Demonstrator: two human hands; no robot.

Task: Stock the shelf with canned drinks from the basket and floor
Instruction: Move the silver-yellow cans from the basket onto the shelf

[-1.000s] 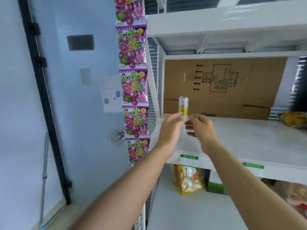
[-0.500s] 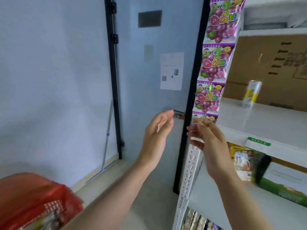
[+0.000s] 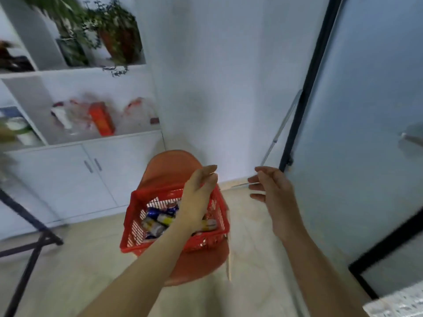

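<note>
A red plastic basket rests on a red chair in the middle of the view. Several canned drinks, blue and yellow, lie jumbled inside it. My left hand hovers over the basket with fingers loosely apart, holding nothing and hiding part of the cans. My right hand floats open to the right of the basket, above the floor. The stock shelf is out of view.
White cabinets with open shelves of plants and packets stand at the left. A black stand leg crosses the floor at the lower left. A black-framed glass door fills the right side.
The view has swung left and down from the shelf, where a yellow can was left standing, to the basket. Both empty hands came away from the shelf and now hang over and beside the basket.
</note>
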